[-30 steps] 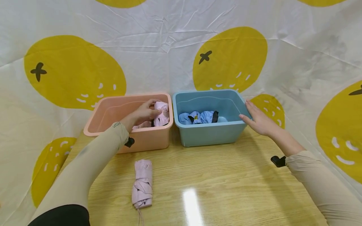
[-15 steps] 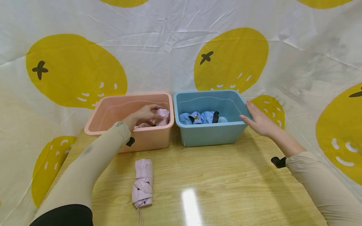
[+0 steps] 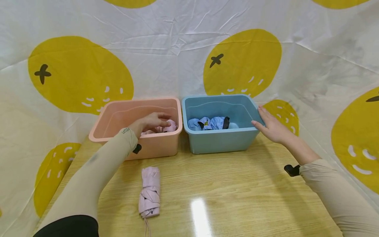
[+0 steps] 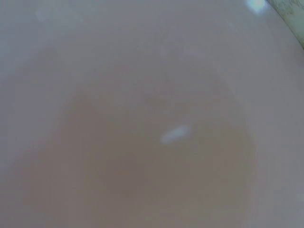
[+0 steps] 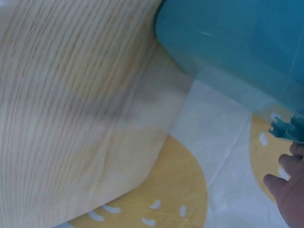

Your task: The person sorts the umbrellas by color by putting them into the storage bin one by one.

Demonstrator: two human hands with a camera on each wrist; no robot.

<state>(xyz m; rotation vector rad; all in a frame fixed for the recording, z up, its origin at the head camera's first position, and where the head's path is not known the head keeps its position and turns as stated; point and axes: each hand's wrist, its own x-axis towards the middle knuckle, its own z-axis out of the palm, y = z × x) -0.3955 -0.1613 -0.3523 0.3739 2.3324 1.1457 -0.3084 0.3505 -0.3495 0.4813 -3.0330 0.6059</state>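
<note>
My left hand (image 3: 154, 121) reaches into the pink bin (image 3: 134, 147), its fingers spread apart just over a pink folded umbrella (image 3: 170, 126) at the right end. More pink fabric (image 3: 151, 131) lies beneath the hand, partly hidden by the bin's front rim. A pale blur fills nearly all of the left wrist view. My right hand (image 3: 269, 126) rests with straight fingers on the right rim of the blue bin (image 3: 219, 141). In the right wrist view, fingertips (image 5: 275, 183) show close to that bin's edge. Another pink folded umbrella (image 3: 149, 192) lies on the table in front.
Inside the blue bin sit several blue fabric bundles (image 3: 208, 123) with black parts. Both bins stand side by side on the wooden table (image 3: 237, 184). Behind them hangs a white cloth (image 3: 165, 75) printed with yellow fruit.
The pink umbrella at my left hand has gone down from upright to low in the pink bin, and the fingers have parted from it. My right hand stays on the blue bin's rim.
</note>
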